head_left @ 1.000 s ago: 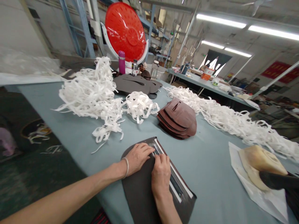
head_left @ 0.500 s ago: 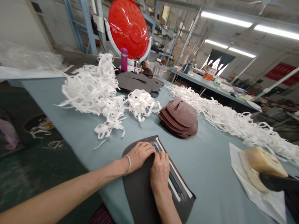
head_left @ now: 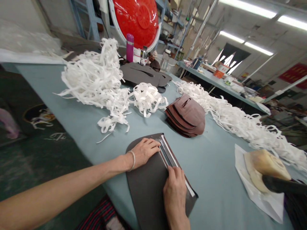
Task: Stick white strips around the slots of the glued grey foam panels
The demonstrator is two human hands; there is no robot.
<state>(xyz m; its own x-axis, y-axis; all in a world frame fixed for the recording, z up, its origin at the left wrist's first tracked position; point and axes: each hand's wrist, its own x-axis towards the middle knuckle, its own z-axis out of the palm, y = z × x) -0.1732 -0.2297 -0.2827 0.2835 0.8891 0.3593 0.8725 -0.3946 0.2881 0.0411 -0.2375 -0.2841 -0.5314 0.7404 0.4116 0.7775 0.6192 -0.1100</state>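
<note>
Head view: the dark panel (head_left: 146,195) lies on the worktop (head_left: 216,172), its near end out of frame. The right hand (head_left: 176,188) has slid nearer along the slot (head_left: 168,155), so more slot edge shows between the hands; its fingers are curled, grip uncertain. The left hand (head_left: 142,151) lies opened out, fingertips at the far end. Brown pieces (head_left: 188,111) sit beyond, apart; rightward, bare worktop separates panel from yellowish block (head_left: 271,164).

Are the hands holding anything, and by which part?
Both touch the dark panel: left hand by the far end of the slot, right hand nearer, at its left edge. Whether the fingers grip or only press cannot be told.
</note>
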